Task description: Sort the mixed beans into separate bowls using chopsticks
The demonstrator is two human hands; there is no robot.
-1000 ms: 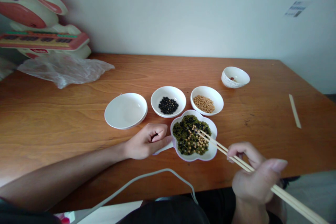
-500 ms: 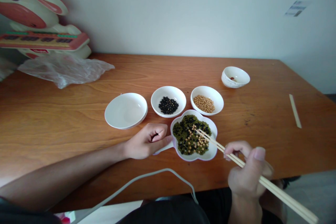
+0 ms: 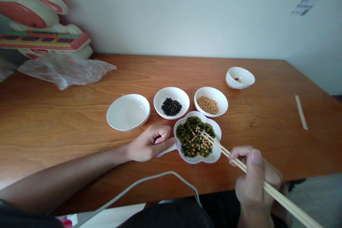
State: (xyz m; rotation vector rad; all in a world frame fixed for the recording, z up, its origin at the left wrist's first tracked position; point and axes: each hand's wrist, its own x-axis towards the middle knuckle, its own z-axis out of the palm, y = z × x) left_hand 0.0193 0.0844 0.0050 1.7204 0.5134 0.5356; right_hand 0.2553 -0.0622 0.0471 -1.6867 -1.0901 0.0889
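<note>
A flower-shaped white dish (image 3: 217,153) holds a mix of green, black and yellow beans. My left hand (image 3: 148,144) rests curled against its left side, gripping the dish's handle. My right hand (image 3: 253,181) holds a pair of wooden chopsticks (image 3: 240,163), whose tips reach into the mixed beans. Behind the dish stand three white bowls: an empty one (image 3: 128,112), one with black beans (image 3: 171,102), and one with yellow beans (image 3: 211,101).
A small white bowl (image 3: 239,77) stands further back on the right of the wooden table (image 3: 53,114). A chopstick wrapper (image 3: 301,112) lies at the right. A clear plastic bag (image 3: 66,69) and a white-and-pink toy (image 3: 34,17) sit at the back left. A grey cable (image 3: 149,181) hangs near me.
My right hand has shifted its grip on the chopsticks, the thumb coming up over them; the tips stay in the mixed beans. My left hand has not moved.
</note>
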